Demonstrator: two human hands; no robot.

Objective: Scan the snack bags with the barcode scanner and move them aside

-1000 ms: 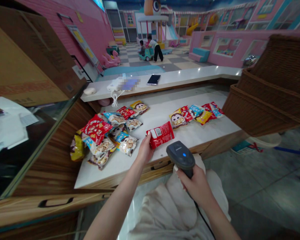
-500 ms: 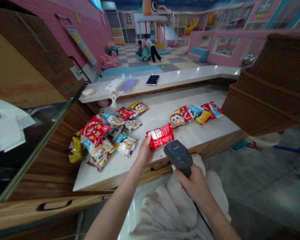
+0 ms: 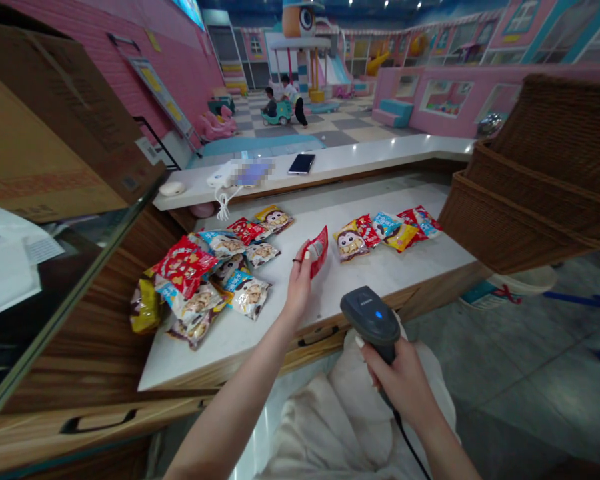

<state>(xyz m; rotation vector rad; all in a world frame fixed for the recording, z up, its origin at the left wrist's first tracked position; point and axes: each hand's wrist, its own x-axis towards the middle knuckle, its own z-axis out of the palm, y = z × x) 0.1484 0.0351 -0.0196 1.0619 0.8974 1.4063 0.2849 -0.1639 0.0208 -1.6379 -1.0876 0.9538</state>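
Note:
A red snack bag [image 3: 321,253] is gripped in my left hand [image 3: 301,280], tilted almost edge-on above the white counter [image 3: 300,313]. My right hand [image 3: 400,373] is closed around the handle of a dark grey barcode scanner [image 3: 370,317], which shows a blue light on top and has a black cable hanging below. Left of the held bag lies a heap of red, blue-and-white and yellow snack bags [image 3: 187,267]. To its right a row of similar snack bags [image 3: 353,241] stretches along the counter.
A raised ledge [image 3: 370,155] behind carries a phone [image 3: 301,164] and a white cable [image 3: 223,205]. Stacked wicker baskets [image 3: 535,180] stand at the right, a large cardboard box [image 3: 65,120] at the left. Beyond, two people are by a ride-on car [image 3: 279,114].
My left hand has turned the red bag from facing the scanner to nearly edge-on and raised it slightly. The scanner has moved a little right, and its blue light now shows.

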